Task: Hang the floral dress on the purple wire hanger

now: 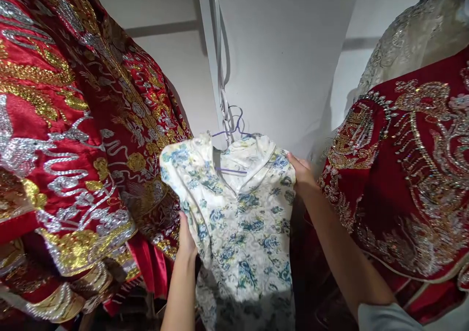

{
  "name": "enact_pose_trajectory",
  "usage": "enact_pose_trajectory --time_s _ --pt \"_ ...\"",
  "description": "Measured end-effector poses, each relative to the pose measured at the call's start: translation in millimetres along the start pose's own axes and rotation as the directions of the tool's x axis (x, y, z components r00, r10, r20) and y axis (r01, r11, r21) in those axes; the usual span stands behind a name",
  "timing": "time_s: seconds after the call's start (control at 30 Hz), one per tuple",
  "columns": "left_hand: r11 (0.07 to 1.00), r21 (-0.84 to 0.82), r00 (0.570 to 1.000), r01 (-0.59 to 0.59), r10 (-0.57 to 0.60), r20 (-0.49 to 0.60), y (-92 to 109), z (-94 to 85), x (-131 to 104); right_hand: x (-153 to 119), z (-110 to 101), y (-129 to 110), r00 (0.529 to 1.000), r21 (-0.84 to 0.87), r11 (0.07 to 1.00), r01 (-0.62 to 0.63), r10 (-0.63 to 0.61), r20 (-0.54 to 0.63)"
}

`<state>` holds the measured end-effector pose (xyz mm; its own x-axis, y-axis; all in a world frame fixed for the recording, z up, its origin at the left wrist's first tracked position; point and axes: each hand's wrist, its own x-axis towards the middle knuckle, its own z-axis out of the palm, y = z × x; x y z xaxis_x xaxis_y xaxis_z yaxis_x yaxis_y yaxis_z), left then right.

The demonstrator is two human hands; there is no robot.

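Observation:
A white dress [252,233] with blue and green floral print hangs upright in front of me on a thin purple hanger [238,128]. The hanger's hook sticks up above the collar, and its lower bar shows inside the open neckline. My right hand [301,170] grips the dress at the shoulder on the right, thumb lying over the fabric and fingers behind it. Lower on the left, my left hand [186,235] holds the side of the dress near the sleeve; its thumb shows, while the other fingers are hidden behind the cloth.
A red jacket [110,125] with gold and silver embroidery hangs close on the left. To the right stands a red beaded garment [414,174] with a sheer lace top [403,42]. A white upright post [212,52] and cables run down the wall [286,52] behind.

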<state>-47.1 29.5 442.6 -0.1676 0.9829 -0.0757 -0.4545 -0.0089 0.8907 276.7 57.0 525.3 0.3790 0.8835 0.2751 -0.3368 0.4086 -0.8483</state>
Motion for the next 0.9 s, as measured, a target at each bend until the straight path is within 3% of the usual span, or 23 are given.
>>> enact_pose_trajectory --time_s 0.07,0.13,0.23,0.33,0.43,0.47,0.5,0.53,0.57,0.6,0.67,0.77,0.83,0.9 --pt "0.994 0.036 0.994 0.103 -0.104 0.026 -14.8 -10.1 -11.4 -1.8 0.8 7.0 0.998 -0.060 0.998 -0.036 0.039 0.053" --pt "0.988 0.079 0.988 0.132 -0.138 0.069 -28.9 -17.9 -20.9 -6.0 -8.0 17.2 0.999 -0.163 0.986 -0.018 0.024 0.038" --pt "0.990 0.089 0.989 0.113 -0.121 0.083 -44.1 -22.6 -29.6 -13.4 -30.4 35.5 0.989 -0.366 0.927 0.083 -0.120 -0.081" --pt "0.988 0.121 0.991 0.096 -0.105 0.077 -53.1 -20.7 -34.4 -28.9 -43.0 56.7 0.926 -0.563 0.813 0.150 -0.315 -0.210" --pt "0.987 0.151 0.993 0.053 -0.068 0.094 -61.7 -16.0 -38.9 -62.3 -31.0 82.8 0.813 -0.579 0.796 0.178 -0.450 -0.369" --pt "0.986 0.158 0.993 0.048 -0.064 0.099 -64.9 -14.0 -40.4 -76.8 -22.1 92.4 0.804 -0.541 0.825 0.163 -0.429 -0.412" --pt "0.985 0.165 0.993 0.044 -0.062 0.103 -67.8 -11.8 -42.0 -91.7 -11.8 101.8 0.840 -0.487 0.863 0.132 -0.359 -0.408" --pt "0.984 0.176 0.992 0.041 -0.061 0.109 -70.4 -9.4 -43.4 -106.0 -1.0 110.5 0.913 -0.434 0.897 0.082 -0.242 -0.329" --pt "0.982 0.187 0.992 0.036 -0.059 0.115 -72.4 -6.9 -44.7 -118.7 9.4 118.2 0.988 -0.396 0.918 0.011 -0.071 -0.136" --pt "0.979 0.200 0.990 0.034 -0.060 0.126 -73.8 -4.4 -45.7 -129.1 18.7 124.4 0.996 -0.374 0.925 -0.070 0.087 0.030" --pt "0.975 0.217 0.986 0.043 -0.076 0.148 -75.3 -0.3 -46.6 -140.9 31.5 131.7 0.937 -0.392 0.907 -0.157 0.263 0.232" --pt "0.972 0.235 0.992 0.027 -0.054 0.111 -78.1 1.3 -44.0 -140.3 34.2 131.8 0.926 -0.447 0.886 -0.121 0.263 0.270" --pt "0.955 0.295 1.000 -0.027 0.025 0.010 -82.5 -1.3 -40.8 -136.4 28.6 128.2 0.932 -0.473 0.877 -0.084 0.237 0.273" --pt "0.910 0.407 0.980 -0.085 0.150 -0.133 -88.2 -4.9 -38.9 -134.9 21.6 124.5 0.944 -0.491 0.869 -0.070 0.217 0.248"
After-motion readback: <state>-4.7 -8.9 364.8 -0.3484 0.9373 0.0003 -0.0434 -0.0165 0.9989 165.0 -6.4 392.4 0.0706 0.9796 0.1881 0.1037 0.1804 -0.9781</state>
